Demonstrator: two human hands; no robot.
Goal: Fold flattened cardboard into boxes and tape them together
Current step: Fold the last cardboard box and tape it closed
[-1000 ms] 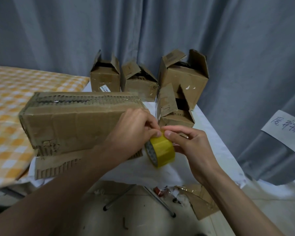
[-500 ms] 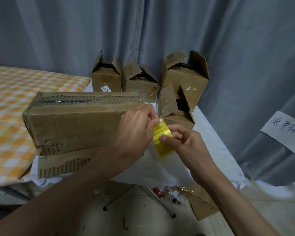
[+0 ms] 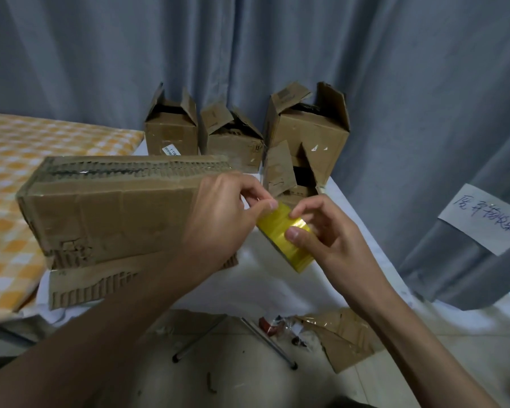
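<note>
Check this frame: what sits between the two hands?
The yellow tape roll, held by the right hand while the left hand pinches at its top edge; head view.

Two bare forearms are seen entering from the bottom edge, ending in the left hand [image 3: 218,219] and the right hand [image 3: 333,234]. No sleeves, gloves, watch or rings are worn on the visible parts. Fingernails are kept short and unpainted. Nothing above the forearms is shown.
</note>
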